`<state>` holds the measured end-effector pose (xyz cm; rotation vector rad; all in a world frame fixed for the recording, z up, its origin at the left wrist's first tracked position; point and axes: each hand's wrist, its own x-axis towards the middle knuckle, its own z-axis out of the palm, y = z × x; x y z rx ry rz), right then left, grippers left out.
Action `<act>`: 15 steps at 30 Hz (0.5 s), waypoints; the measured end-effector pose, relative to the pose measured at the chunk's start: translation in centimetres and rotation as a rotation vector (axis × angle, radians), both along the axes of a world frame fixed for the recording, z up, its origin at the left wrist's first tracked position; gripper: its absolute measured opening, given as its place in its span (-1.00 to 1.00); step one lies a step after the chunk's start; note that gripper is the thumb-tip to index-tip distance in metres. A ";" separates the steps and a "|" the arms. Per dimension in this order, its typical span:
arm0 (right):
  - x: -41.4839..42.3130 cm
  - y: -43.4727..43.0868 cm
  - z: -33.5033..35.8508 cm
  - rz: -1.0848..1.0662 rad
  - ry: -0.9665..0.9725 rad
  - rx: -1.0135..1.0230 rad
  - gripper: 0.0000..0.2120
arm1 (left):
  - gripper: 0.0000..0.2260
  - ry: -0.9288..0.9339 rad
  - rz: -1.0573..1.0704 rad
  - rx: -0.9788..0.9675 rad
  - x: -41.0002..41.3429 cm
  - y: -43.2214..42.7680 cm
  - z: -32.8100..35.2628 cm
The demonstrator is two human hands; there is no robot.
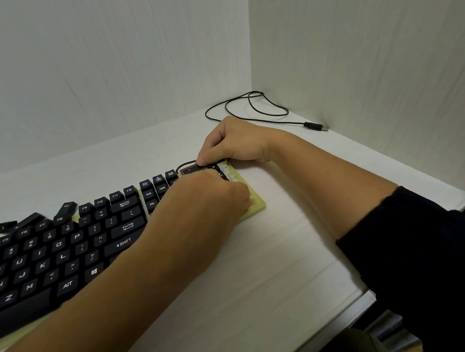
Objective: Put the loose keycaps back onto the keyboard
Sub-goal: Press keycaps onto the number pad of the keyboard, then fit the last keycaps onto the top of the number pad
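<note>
The keyboard lies on the tabletop under both hands, its black keys on a pale yellowish base that shows as a corner just right of the left hand. The left forearm crosses the key rows from the near left, and the left hand rests knuckles-up on the number pad end. Its fingers are curled down out of sight, so whether it holds anything cannot be told. Directly behind it, the right hand sits at the keyboard's far right corner, fingers curled and thumb tip down against the dark top row there. Whether it pinches a keycap or only presses cannot be told. Between the 2 hands, at their right side, a strip of bare pale sockets shows with no caps on it. The loose keycaps lie well to the left of both hands, a few black pieces tilted and scattered along the keyboard's far edge near the function row. The right arm wears a dark sleeve pushed up the forearm. Behind the right hand a thin black cable loops on the tabletop and ends in a USB plug to the right. White walls stand behind and to the right of the hands, meeting in a corner.
</note>
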<state>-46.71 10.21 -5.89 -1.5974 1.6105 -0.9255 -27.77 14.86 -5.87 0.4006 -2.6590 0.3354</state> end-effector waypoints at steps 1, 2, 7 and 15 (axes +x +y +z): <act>0.0 0.0 0.0 -0.002 -0.001 0.002 -0.96 | -0.83 -0.047 0.004 -0.002 -0.1 0.0 -0.2; 0.0 0.1 0.1 0.000 -0.002 0.002 -0.96 | -0.78 -0.074 0.013 0.005 -0.1 0.1 -0.3; 0.1 0.2 0.3 0.015 -0.001 -0.017 -0.97 | -0.91 0.033 0.014 0.140 0.3 0.0 -0.2; 0.4 -0.6 -0.6 -0.054 -0.040 -0.053 -0.80 | -0.83 0.397 0.242 0.479 3.3 -3.4 4.8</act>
